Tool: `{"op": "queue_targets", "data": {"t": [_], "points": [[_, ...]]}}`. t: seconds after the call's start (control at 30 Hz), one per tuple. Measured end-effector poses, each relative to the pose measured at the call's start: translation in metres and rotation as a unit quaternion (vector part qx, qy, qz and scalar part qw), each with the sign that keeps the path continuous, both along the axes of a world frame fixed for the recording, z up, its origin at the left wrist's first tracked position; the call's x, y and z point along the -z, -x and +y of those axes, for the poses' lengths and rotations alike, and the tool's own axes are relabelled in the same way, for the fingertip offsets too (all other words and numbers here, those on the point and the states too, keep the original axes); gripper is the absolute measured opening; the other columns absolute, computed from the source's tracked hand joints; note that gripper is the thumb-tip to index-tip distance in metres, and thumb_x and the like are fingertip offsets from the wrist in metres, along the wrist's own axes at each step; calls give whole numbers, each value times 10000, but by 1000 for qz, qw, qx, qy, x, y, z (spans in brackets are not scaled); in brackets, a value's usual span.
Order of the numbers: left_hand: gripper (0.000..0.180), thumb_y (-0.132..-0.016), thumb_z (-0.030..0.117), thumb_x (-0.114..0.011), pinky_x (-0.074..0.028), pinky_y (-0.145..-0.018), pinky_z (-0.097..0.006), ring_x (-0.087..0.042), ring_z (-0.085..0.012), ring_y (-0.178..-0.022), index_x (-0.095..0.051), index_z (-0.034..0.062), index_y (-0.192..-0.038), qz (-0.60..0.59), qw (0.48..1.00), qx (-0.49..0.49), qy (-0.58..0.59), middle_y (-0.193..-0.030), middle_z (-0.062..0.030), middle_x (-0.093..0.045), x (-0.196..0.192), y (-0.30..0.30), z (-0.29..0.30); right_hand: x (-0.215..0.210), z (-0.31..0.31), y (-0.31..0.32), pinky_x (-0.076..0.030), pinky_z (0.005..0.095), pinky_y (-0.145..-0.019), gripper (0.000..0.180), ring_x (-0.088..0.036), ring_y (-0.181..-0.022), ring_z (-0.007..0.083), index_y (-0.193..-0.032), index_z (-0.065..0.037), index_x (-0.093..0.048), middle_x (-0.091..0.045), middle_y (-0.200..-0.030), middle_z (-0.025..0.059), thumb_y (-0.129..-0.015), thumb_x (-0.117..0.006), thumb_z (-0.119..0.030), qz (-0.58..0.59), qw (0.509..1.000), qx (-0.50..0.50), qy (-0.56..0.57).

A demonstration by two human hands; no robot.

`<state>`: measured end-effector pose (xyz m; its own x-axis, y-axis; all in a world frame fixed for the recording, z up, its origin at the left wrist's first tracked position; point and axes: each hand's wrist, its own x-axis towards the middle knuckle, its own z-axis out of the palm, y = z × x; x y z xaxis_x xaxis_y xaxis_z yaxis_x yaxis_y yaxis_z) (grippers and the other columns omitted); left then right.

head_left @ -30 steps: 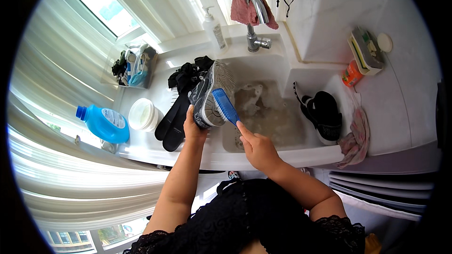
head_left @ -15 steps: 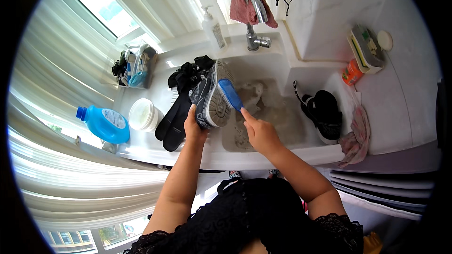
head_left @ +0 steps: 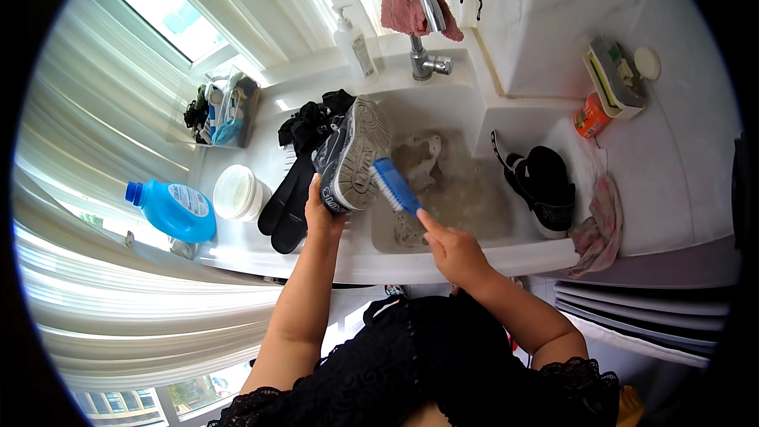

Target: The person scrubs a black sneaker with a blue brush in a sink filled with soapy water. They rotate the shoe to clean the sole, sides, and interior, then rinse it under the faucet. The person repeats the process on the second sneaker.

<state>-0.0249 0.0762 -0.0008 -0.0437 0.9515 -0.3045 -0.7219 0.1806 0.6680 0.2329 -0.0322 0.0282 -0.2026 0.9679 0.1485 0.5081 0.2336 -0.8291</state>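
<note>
Head view: your left hand grips the near end of a black shoe, sole facing right, over the left edge of the sink basin. Your right hand is closed on a blue brush, at the shoe's 4 o'clock; bristles face the sole, can't tell if touching. From the held shoe: black insoles at 8 o'clock, second shoe at 3.

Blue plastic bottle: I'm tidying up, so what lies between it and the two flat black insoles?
In the head view, a round whitish plastic tub sits between the bottle and the insoles.
</note>
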Motion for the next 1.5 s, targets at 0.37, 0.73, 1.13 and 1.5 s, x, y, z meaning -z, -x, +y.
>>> {"op": "queue_targets", "data": {"t": [0.37, 0.73, 1.13, 1.5], "points": [[478, -959, 381, -465, -432, -1001, -442, -565, -286, -1136, -488, 28, -1282, -16, 999, 4, -31, -1239, -128, -578, 3, 3, 3, 12, 30, 14, -459, 471, -595, 424, -580, -638, 398, -1342, -109, -482, -594, -686, 217, -925, -516, -182, 6, 1000, 13, -28], [527, -938, 427, -474, -394, -1035, -457, -523, -297, -1192, -491, 45, -1300, -14, 999, 3, -32, -1284, -130, -553, 9, 5, 6, 9, 45, 15, -471, 481, -605, 418, -593, -647, 398, -1346, -131, -484, -590, -686, 228, -934, -505, -199, -25, 1000, 11, -9], [511, -942, 418, -472, -398, -1029, -450, -527, -284, -1190, -495, 47, -1293, -17, 1000, -2, -12, -1269, -121, -567, 6, 4, 6, 6, 45, 19, -458, 478, -605, 425, -584, -653, 397, -1345, -125, -484, -599, -709, 218, -927, -515, -198, -51, 998, 22, -13], [498, -949, 412, -457, -384, -1044, -442, -526, -280, -1189, -505, 45, -1282, -25, 999, 2, -28, -1270, -116, -566, 4, 2, 6, -2, 47, 24, -485, 491, -591, 427, -596, -635, 404, -1360, -191, -473, -573, -705, 210, -935, -501, -222, -82, 996, 30, -2]]}}
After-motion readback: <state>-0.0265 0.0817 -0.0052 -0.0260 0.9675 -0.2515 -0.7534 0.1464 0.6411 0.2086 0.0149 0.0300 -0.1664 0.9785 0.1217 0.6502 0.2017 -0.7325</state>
